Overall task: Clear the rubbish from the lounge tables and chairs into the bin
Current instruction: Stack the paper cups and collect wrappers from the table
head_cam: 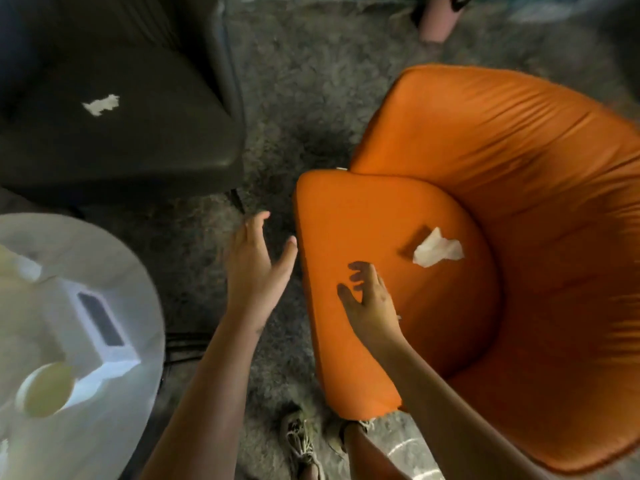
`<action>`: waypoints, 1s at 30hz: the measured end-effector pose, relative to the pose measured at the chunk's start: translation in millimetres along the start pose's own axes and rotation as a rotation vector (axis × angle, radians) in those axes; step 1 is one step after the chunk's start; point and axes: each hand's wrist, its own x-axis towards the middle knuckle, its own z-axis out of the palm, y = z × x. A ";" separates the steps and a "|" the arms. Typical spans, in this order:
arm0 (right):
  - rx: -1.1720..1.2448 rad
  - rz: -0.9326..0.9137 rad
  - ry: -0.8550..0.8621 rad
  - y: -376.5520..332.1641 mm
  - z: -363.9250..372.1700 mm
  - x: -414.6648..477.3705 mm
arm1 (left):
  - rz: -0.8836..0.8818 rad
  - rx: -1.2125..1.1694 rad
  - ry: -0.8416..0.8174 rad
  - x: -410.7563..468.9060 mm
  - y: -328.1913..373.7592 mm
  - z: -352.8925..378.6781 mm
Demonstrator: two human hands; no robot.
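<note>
A crumpled white tissue (437, 251) lies on the seat cushion of an orange armchair (519, 188). My right hand (369, 296) hovers over the cushion a short way to the lower left of the tissue, fingers spread and empty. My left hand (254, 261) is held open above the carpet, just left of the cushion's edge, holding nothing. A second scrap of white paper (102, 105) lies on the seat of a dark chair (145, 140) at the upper left.
A round white table (138, 282) at the lower left carries a white tissue box (100, 323) and a pale cup (46, 393). Grey shaggy carpet (304, 98) covers the floor between the chairs. My feet show at the bottom.
</note>
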 end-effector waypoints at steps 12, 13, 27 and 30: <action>0.021 0.373 0.029 188.5 -18.2 28.2 | 0.055 0.070 -0.457 -25.8 40.0 216.6; 0.007 0.373 -0.028 199.8 -8.0 29.5 | 0.067 0.081 -0.479 -27.0 37.1 231.1; 0.145 0.403 0.011 291.2 51.4 66.6 | 0.073 0.093 -0.683 -1.5 12.9 342.8; 0.264 0.467 0.287 287.5 9.5 121.3 | 0.093 0.101 -0.699 14.7 14.3 345.7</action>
